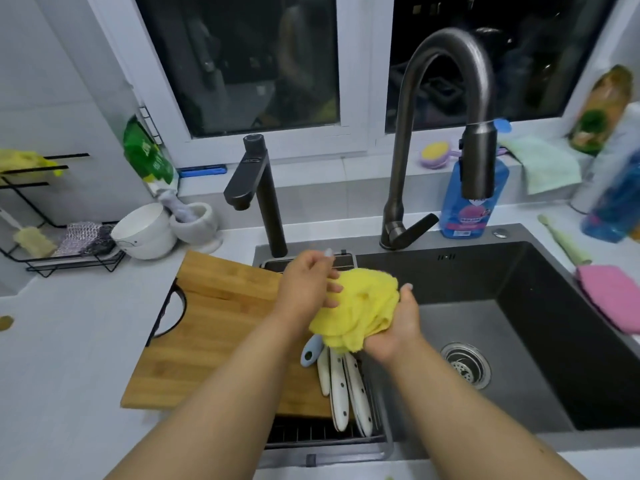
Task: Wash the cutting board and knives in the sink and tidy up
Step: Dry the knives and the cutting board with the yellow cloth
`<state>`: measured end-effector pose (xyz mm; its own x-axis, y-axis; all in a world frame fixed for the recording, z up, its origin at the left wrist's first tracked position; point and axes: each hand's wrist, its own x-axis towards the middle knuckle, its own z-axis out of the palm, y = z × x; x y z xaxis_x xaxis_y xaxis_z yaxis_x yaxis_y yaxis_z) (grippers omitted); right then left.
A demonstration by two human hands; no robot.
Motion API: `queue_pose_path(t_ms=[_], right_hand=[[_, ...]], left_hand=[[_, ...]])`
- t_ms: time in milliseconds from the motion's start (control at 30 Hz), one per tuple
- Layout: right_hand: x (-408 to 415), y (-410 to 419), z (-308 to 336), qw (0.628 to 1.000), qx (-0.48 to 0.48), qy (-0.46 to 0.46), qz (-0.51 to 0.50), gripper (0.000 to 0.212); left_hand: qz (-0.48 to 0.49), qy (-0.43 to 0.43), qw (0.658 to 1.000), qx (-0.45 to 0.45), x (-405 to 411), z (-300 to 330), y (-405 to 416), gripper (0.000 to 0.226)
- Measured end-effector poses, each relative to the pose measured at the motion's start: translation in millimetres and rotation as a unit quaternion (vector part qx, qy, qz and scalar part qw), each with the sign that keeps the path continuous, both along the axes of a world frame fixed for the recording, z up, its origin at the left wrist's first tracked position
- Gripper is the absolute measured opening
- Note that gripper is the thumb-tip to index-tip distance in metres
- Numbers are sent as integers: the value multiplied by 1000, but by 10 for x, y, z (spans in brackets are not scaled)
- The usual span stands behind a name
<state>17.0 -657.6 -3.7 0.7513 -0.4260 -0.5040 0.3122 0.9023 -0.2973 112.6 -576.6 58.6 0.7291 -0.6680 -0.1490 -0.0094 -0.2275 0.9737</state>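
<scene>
Both bare forearms reach in from the bottom edge, and the hands meet over the left side of the sink [519,306]. The right hand [394,327] is curled under a bunched yellow cloth [356,306], gripping it; the left hand [304,289] pinches its upper edge. Below them the white-handled knives [343,386] lie in a wire rack [322,434] set into the sink, beside the wooden cutting board [221,327], which rests half on the tabletop [69,341], half over the rack. The likely risks: water wrung from the cloth could drip onto the board and knives, and a hand lowered blindly under the cloth might meet a blade. The overhanging board could tip if pressed.
</scene>
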Motion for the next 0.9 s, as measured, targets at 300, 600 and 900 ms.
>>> queue_pose_path(t_ms=[300,600,900], right_hand=[[-274,-299,-35,995,-36,39,-79,71],[-394,-287,-160,994,-48,50,-81,71],[-494,-283,-213,994,-44,44,-91,70]], left_hand=[[-190,-234,840,451,-261,-1039,209,18],[-131,-254,848,445,-366,-1120,185,30],[-243,-206,778,542,-445,-1111,-48,36]])
